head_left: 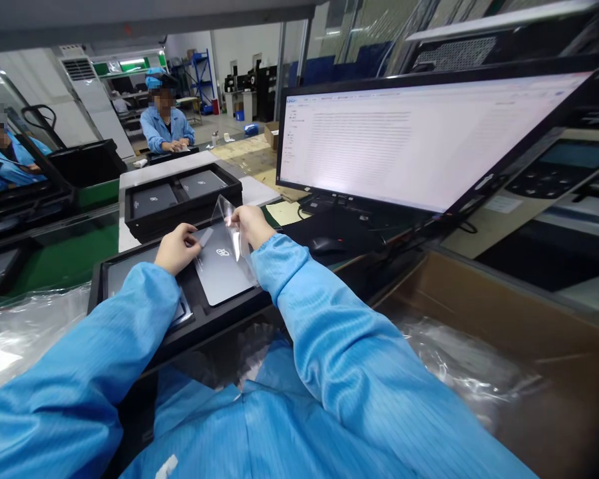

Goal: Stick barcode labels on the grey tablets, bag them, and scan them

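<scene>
A flat grey device with a light logo (225, 269), which looks like a tablet, lies in the right half of a black tray (222, 314). My right hand (252, 225) is closed on clear plastic film (237, 246), which stands up along the device's right side. My left hand (177, 248) is at the device's left edge, thumb and fingers pinched together by a small pale strip (206, 237). Whether the strip is gripped or only touched is hard to see. Partly under my left arm, another flat device (122, 269) sits in the tray's left half.
A second black tray (137, 228) with two grey devices stands behind. To the right are a monitor (369, 143), a mouse (328, 246) and a cardboard box (519, 306) holding clear plastic. Plastic bags (30, 326) lie at left. Two co-workers in blue sit beyond.
</scene>
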A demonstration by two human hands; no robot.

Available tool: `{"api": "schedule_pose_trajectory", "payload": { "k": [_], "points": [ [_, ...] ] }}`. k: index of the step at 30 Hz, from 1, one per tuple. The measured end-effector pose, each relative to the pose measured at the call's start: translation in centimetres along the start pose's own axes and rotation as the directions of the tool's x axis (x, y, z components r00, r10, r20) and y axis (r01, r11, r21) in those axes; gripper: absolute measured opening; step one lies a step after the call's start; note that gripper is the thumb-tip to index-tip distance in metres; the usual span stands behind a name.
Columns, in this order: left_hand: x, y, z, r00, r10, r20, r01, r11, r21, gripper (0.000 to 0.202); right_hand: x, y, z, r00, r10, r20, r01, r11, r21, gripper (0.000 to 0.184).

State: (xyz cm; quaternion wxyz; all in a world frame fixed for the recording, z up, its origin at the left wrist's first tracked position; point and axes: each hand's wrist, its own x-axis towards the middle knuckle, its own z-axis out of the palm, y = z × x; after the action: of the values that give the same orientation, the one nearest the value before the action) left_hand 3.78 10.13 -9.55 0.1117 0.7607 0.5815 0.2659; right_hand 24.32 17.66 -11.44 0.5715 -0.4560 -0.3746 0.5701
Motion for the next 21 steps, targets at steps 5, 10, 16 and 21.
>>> {"api": "schedule_pose_trajectory", "payload": {
  "k": [5, 10, 16, 21],
  "points": [
    [0.6, -1.4, -1.7, 0.806, 0.483, 0.343, -0.572, 0.785, 0.238, 0.034, -0.2, -0.4, 0.1, 0.989, 0.137, -0.049, -0.133, 0.988, 0.073, 0.021],
    [0.4, -0.8, -1.3, 0.734, 0.541, 0.412, -0.653, 0.728, 0.208, 0.039, -0.9, -0.6, 0.2, 0.987, 0.155, 0.033, -0.158, 0.977, 0.144, 0.015],
    [0.3, 0.0, -0.2, 0.809, 0.476, 0.345, -0.558, 0.806, 0.195, 0.041, -2.1, -0.5, 0.5, 0.937, 0.151, 0.315, -0.128, 0.988, -0.091, 0.025],
    [0.2, 0.4, -7.3, 0.987, 0.028, 0.156, -0.095, 0.891, 0.444, 0.037, -2.5, 0.8, 0.6, 0.837, -0.022, 0.547, 0.360, 0.775, -0.519, 0.017]
  ]
}}
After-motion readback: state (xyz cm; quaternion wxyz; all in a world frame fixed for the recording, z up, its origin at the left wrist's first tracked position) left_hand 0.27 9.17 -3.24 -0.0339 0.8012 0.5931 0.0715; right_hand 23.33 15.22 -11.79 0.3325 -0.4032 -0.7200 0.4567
